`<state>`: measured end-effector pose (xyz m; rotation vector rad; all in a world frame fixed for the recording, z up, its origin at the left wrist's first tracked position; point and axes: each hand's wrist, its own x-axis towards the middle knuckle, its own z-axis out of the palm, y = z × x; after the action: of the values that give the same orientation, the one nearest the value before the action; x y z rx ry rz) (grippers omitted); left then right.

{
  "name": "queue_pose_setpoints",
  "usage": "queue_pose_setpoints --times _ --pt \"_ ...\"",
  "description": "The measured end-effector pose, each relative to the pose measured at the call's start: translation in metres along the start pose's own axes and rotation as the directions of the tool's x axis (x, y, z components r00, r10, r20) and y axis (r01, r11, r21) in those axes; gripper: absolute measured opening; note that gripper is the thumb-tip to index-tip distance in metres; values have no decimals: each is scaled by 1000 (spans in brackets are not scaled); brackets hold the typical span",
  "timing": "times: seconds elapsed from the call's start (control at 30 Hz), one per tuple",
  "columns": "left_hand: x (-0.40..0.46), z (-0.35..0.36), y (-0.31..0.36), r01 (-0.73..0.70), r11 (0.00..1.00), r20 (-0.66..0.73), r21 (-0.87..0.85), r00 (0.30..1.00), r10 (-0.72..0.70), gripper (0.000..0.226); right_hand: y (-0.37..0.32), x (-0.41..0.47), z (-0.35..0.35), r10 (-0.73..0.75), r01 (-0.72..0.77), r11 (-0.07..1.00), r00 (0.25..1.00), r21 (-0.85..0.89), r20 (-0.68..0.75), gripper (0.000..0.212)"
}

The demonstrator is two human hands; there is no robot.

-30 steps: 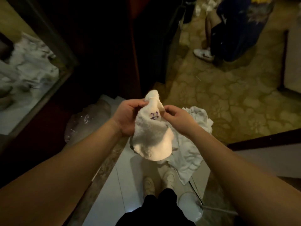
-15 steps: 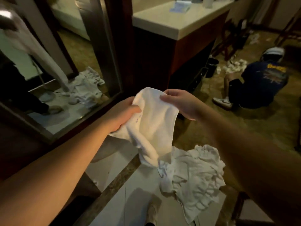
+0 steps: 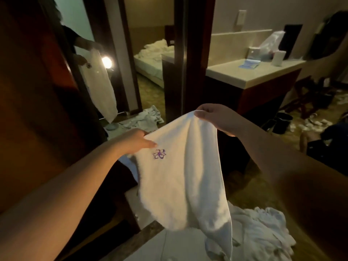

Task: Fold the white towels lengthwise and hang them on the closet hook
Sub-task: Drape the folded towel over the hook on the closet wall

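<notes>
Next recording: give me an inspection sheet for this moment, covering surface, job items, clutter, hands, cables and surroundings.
Surface: pale tiled floor with a dark stone threshold strip.
Job's things: white terry towel with purple embroidered emblem, held up by its top edge, hanging spread, unfolded; closet hook not seen.
Clutter: crumpled heap of white towels on the floor below; small white scraps on the carpet at right.
Hands: left hand grips the top left corner; right hand pinches the top right corner.
Cables: nothing seen.
Surroundings: tall dark-framed mirror at left; beige counter behind.

Single head-worn view looks forward and down, close above the hands (image 3: 180,129).
</notes>
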<state>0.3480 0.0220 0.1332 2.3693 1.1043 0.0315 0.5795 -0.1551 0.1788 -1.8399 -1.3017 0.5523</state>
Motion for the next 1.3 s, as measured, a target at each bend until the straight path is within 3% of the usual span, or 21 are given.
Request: queue_pose_setpoints --times 0.1,0.33,0.57,0.73,0.8,0.87,0.97,1.03,1.17,1.3 --pt "-39 -25 -49 103 989 -40 111 994 -99 43 -24 -3 14 -32 32 999 999 -15 -22 21" --pt "-137 -93 -151 308 947 -170 89 942 -290 30 -89 1 65 -129 129 990 992 -47 6 25" --pt "-257 -156 -257 369 918 -257 143 910 -326 37 -171 -11 157 -169 168 984 986 -56 -12 24" --pt "-347 -195 -334 366 930 -299 -29 885 -358 41 -226 -36 230 -174 174 985 983 3 -52 22" --pt "-379 -208 -361 298 928 -337 -226 869 -361 32 -246 -48 256 -171 171 985 984 12 -58 22" --pt "-408 -220 -383 160 872 -371 -463 858 -354 8 -267 -59 277 -169 170 985 983 15 -79 19" --pt "-445 -232 -407 -42 727 -413 -685 844 -341 8 -297 -74 306 -184 186 983 977 8 -107 17" --pt "-467 -238 -418 -116 632 -407 -766 849 -337 12 -313 -83 324 -195 196 981 977 6 -92 21" --pt "-497 -248 -436 -209 493 -395 -844 865 -309 52 -338 -97 348 -190 189 982 980 -23 -65 24" --pt "-513 -250 -440 -263 418 -433 -870 813 -389 41 -356 -106 358 -195 194 978 981 -73 -1 27"
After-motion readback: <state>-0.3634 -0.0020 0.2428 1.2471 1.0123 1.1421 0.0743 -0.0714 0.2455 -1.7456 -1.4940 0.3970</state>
